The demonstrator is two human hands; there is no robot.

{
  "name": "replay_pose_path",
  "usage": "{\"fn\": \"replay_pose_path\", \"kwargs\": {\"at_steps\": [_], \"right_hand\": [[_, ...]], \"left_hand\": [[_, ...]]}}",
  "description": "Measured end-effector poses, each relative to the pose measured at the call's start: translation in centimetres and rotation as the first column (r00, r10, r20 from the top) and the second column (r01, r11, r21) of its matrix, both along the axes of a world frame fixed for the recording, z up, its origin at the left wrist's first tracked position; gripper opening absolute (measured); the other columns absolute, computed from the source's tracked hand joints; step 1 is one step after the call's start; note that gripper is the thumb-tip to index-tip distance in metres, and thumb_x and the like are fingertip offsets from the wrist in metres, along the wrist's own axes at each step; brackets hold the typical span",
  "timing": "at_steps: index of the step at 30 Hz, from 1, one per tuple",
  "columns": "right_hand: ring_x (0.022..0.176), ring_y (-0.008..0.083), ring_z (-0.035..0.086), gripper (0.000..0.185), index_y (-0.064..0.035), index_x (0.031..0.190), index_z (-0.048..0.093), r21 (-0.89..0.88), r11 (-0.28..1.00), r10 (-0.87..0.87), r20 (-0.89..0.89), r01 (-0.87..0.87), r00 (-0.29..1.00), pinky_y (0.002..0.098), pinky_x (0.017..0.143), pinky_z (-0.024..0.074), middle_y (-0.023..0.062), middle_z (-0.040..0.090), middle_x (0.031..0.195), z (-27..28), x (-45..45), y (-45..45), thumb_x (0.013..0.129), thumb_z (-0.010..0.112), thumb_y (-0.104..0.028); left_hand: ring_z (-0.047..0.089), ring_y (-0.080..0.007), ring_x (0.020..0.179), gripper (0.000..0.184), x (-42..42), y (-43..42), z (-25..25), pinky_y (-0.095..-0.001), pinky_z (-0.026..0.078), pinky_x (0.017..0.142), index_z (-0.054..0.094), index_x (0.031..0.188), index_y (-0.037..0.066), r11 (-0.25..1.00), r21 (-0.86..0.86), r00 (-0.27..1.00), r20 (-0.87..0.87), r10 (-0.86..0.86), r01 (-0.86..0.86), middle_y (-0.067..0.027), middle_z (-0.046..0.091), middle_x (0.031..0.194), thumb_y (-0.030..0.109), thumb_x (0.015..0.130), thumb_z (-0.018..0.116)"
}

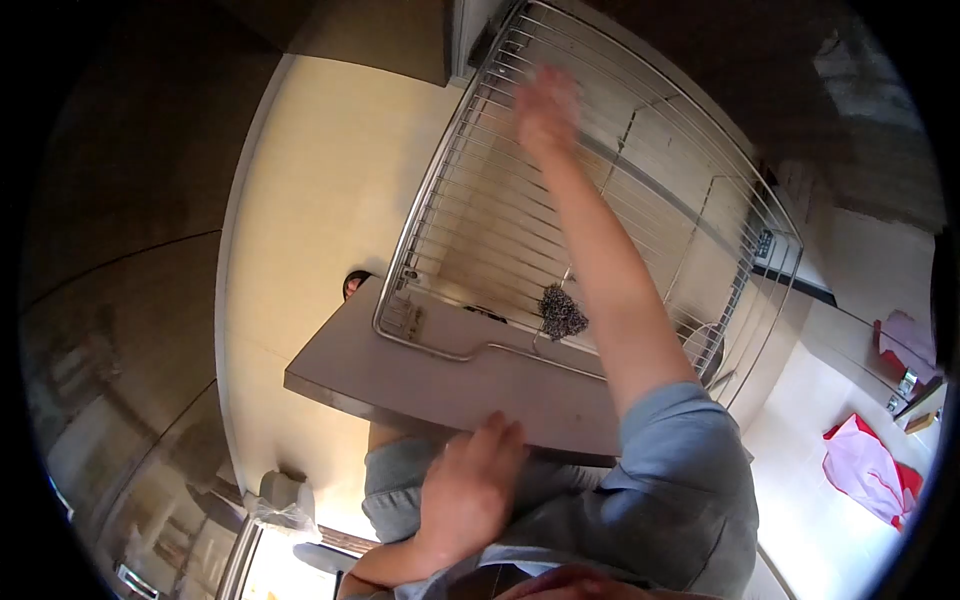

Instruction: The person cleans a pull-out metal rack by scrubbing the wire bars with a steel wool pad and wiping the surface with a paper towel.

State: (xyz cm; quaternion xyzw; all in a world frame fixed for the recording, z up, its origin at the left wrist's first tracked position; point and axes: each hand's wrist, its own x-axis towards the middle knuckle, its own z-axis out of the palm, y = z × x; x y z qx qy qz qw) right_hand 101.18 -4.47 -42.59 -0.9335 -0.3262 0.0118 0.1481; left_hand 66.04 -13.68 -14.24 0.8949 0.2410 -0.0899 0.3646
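A pull-out wire basket [480,160] of metal rods stands behind a grey-brown front panel [400,365]. My right hand [548,110] is stretched over the far part of the basket, its fingers smeared by motion; whether it holds anything is not visible. A dark steel-wool scrubber [562,312] lies on the rods near the front panel, beside my right forearm and apart from the hand. Close to the panel's near edge is my left hand [472,490], slightly blurred, with its fingers loosely apart and nothing seen in them.
Pale floor [320,180] shows at the left, with a dark shoe [355,284] near the panel's corner. Glossy dark cabinets [130,240] curve along the far left. A pink and red cloth [868,470] lies at the right. A grey bin [285,495] stands at lower left.
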Motion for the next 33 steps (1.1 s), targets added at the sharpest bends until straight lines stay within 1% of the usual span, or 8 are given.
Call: {"fn": "replay_pose_path", "kwargs": {"at_steps": [6,8,10,15,22,26,29,33], "right_hand": [[0.139,0.03,0.01,0.067,-0.0025,0.143,0.016,-0.102,0.879,-0.461,0.073,0.466,0.884,0.0402,0.112,0.0105,0.0153,0.015,0.15,-0.1,0.4,-6.1,0.094,0.032,-0.045],[0.139,0.0306,0.009,0.069,-0.0033,0.144,0.015,-0.415,0.85,-0.335,0.048,0.324,0.941,0.0413,0.112,0.0077,0.0142,0.011,0.151,1.2,-0.7,-1.9,0.093,0.032,-0.046],[0.139,0.0292,0.01,0.068,-0.0049,0.143,0.02,-0.135,0.99,0.019,-0.184,-0.044,0.983,0.0429,0.112,0.0068,0.012,0.011,0.152,2.9,-3.1,2.6,0.092,0.035,-0.047],[0.139,0.0273,0.012,0.065,-0.0058,0.14,0.031,0.04,0.994,0.105,-0.06,-0.103,0.993,0.0412,0.112,0.0113,0.0105,0.018,0.15,0.7,-3.0,0.6,0.09,0.041,-0.046],[0.137,0.0333,0.015,0.07,-0.0007,0.139,0.027,-0.076,0.952,-0.269,0.256,0.297,0.928,0.0417,0.112,0.0144,0.0192,0.022,0.147,-1.9,-0.6,-9.0,0.089,0.048,-0.044],[0.137,0.0322,0.016,0.064,0.0001,0.138,0.03,0.213,0.976,0.026,-0.296,0.039,0.955,0.0371,0.113,0.0137,0.0188,0.022,0.147,1.5,-5.5,1.9,0.091,0.045,-0.041],[0.137,0.0305,0.019,0.057,-0.0005,0.134,0.037,0.034,0.988,0.148,0.121,-0.153,0.982,0.0363,0.113,0.0149,0.0182,0.024,0.146,-0.7,-6.4,4.3,0.091,0.043,-0.037],[0.139,0.0269,0.014,0.056,0.0017,0.135,0.037,0.017,0.985,0.17,-0.082,-0.17,0.982,0.041,0.112,0.013,0.0137,0.021,0.149,-0.4,-3.7,-4.5,0.089,0.045,-0.03]], "left_hand": [[0.058,-0.0275,0.081,0.031,0.1,-0.4,0.5,-0.035,0.051,0.069,0.063,0.104,0.007,1.0,0.003,0.999,-0.025,-0.023,0.023,-0.0102,0.058,0.109,0.012,0.073,0.067],[0.058,-0.028,0.081,0.031,-0.1,-0.4,0.4,-0.0353,0.051,0.069,0.063,0.104,0.006,0.999,-0.002,0.999,-0.021,-0.041,0.041,-0.0105,0.058,0.109,0.012,0.074,0.066],[0.058,-0.0283,0.081,0.031,-0.1,-0.1,0.2,-0.0356,0.051,0.069,0.063,0.104,0.006,0.999,-0.001,0.999,-0.027,-0.041,0.041,-0.0108,0.057,0.11,0.011,0.074,0.066],[0.058,-0.028,0.083,0.033,0.0,0.0,0.5,-0.0358,0.051,0.069,0.061,0.108,0.006,0.998,-0.019,0.997,-0.055,-0.06,0.059,-0.0109,0.057,0.112,0.012,0.075,0.065],[0.058,-0.028,0.084,0.037,-0.2,0.0,0.6,-0.0367,0.051,0.07,0.06,0.111,0.008,0.996,-0.036,0.993,-0.079,-0.087,0.085,-0.0102,0.056,0.115,0.014,0.075,0.064],[0.058,-0.0284,0.084,0.037,-0.3,0.0,0.4,-0.0367,0.051,0.071,0.061,0.111,0.008,0.996,-0.017,0.993,-0.077,-0.088,0.087,-0.0105,0.056,0.116,0.013,0.075,0.064],[0.057,-0.0285,0.084,0.036,-0.4,0.1,0.5,-0.0365,0.051,0.071,0.062,0.11,0.008,0.996,-0.046,0.993,-0.087,-0.084,0.08,-0.0107,0.056,0.116,0.012,0.074,0.065],[0.057,-0.0283,0.084,0.037,-0.2,0.1,0.6,-0.0367,0.051,0.072,0.061,0.111,0.008,0.996,-0.039,0.994,-0.078,-0.082,0.079,-0.0109,0.056,0.115,0.012,0.074,0.065]]}}
